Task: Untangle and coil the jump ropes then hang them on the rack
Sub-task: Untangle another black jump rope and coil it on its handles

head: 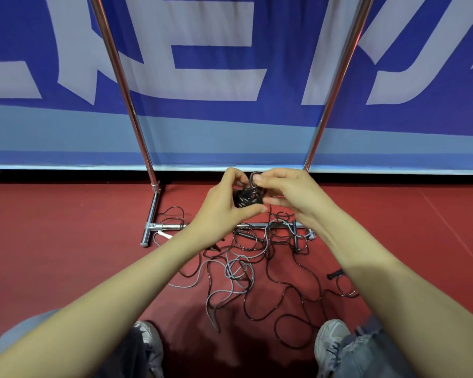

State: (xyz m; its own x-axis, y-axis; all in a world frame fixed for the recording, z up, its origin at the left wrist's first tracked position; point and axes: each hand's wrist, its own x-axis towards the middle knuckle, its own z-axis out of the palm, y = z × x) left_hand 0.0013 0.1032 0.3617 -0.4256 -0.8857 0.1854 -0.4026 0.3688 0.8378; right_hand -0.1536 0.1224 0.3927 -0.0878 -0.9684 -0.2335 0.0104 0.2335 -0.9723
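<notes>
A small tight bundle of dark jump rope (247, 197) is held up in front of me between both hands. My left hand (224, 203) curls round its left side, thumb under it. My right hand (287, 195) pinches a loop of the rope at the bundle's top. Below on the red floor lies a tangle of black rope (292, 290) and grey rope (230, 271), spread between my feet and the rack base. The chrome rack (126, 85) stands ahead, its two uprights rising out of the frame.
The rack's foot bar (257, 225) crosses under my hands, with ropes draped over it. A black handle (336, 274) lies at the right. My two sneakers (329, 339) frame the tangle. A blue and white banner (230, 126) closes off the back.
</notes>
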